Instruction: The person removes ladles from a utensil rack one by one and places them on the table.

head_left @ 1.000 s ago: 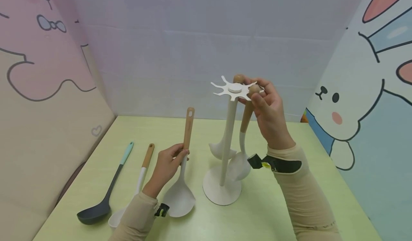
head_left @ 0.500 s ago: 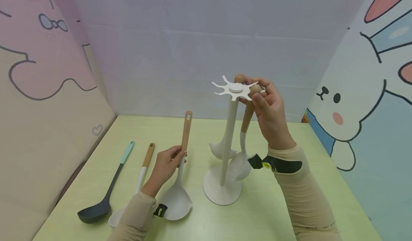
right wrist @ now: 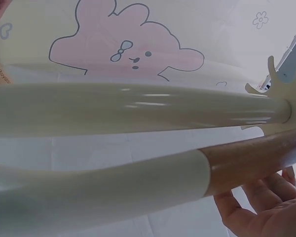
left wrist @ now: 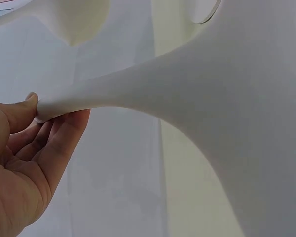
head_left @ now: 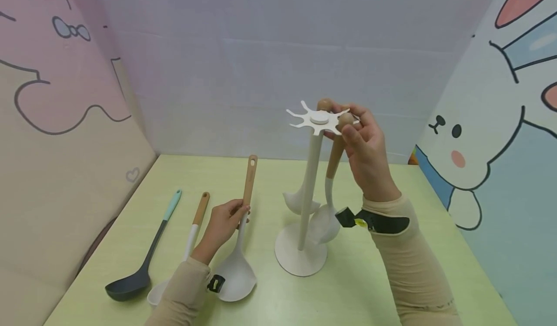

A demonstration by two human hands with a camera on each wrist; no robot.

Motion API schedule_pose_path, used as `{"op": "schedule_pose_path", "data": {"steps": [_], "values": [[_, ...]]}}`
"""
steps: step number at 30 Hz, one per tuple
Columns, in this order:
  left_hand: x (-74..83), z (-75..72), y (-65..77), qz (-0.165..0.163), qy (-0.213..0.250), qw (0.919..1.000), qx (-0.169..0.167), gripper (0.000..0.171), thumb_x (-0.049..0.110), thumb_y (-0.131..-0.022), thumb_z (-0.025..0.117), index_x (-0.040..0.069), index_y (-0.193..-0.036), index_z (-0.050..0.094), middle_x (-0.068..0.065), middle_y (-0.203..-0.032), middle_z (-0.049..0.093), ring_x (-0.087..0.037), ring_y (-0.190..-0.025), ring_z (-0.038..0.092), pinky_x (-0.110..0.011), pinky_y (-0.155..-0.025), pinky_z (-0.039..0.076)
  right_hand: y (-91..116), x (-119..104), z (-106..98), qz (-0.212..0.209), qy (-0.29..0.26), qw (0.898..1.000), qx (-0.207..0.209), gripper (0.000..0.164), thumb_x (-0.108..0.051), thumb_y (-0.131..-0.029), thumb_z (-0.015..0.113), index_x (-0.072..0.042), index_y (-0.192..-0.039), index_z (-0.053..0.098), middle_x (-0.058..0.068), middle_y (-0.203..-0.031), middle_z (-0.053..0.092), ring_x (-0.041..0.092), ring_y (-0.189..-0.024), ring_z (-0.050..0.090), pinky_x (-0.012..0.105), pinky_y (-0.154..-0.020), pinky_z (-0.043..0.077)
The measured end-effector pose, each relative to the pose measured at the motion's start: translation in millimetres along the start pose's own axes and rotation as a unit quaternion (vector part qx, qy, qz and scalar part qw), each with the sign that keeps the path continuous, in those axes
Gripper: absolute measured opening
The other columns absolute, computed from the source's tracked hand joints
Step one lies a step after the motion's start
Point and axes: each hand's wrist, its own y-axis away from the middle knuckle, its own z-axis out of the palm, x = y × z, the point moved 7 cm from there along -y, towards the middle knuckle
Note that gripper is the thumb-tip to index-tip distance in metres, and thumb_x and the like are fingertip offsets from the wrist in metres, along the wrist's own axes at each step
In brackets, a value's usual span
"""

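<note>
Hands | left (head_left: 223,223) pinching turner (head_left: 237,275) | right (head_left: 366,147) pinching hanging ladle (head_left: 324,225) | teal-handled ladle (head_left: 130,286): head view only

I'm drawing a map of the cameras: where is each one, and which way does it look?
Head: worn on the head, facing forward and down at the table; both sleeves, the left hand and the right hand show.
Left wrist: worn there, facing the spatula; the left hand shows.
Right wrist: worn there, facing past the stand and ladle toward the pink animal picture; the right hand shows.
Head and right wrist share the stand.
</note>
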Motion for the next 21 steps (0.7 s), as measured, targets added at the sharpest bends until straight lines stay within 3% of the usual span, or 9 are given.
{"op": "schedule_pose_path", "data": {"steps": [6,10,21], "values": [[-9.6,-0.1,-3.8,-0.024,0.004,0.9997,-0.007,0.02,0.005,-0.098,0.062,-0.009,-0.111,0.068,-0.022,-0.091,0.071,-0.028,-0.075,0.072,-0.029,-0.058,0.059,0,-1,0,0.001,0.005,1.0,-0.002,0.073,-0.043,-0.069,0.091,-0.004,-0.119,0.054,0.013,-0.121,0.063,0.021,-0.108,0.061,0.035,-0.093,0.053],[-13.3,0.8,-5.4,-0.04,-0.001,0.9991,-0.014,0.02,0.007,-0.099,0.061,-0.008,-0.11,0.068,-0.018,-0.089,0.072,-0.027,-0.075,0.071,-0.029,-0.058,0.059,0,-1,1,0.002,0.005,1.0,-0.001,0.074,-0.043,-0.068,0.091,-0.004,-0.12,0.054,0.01,-0.115,0.064,0.02,-0.106,0.062,0.035,-0.093,0.053],[-21.8,0.4,-9.3,-0.053,-0.015,0.9979,-0.035,0.021,0.006,-0.1,0.059,-0.01,-0.11,0.067,-0.025,-0.092,0.07,-0.033,-0.077,0.071,-0.03,-0.058,0.059,-1,-1,1,0.002,0.003,1.0,-0.001,0.074,-0.043,-0.068,0.091,-0.004,-0.12,0.054,0.008,-0.111,0.065,0.019,-0.105,0.062,0.034,-0.093,0.053]]}}
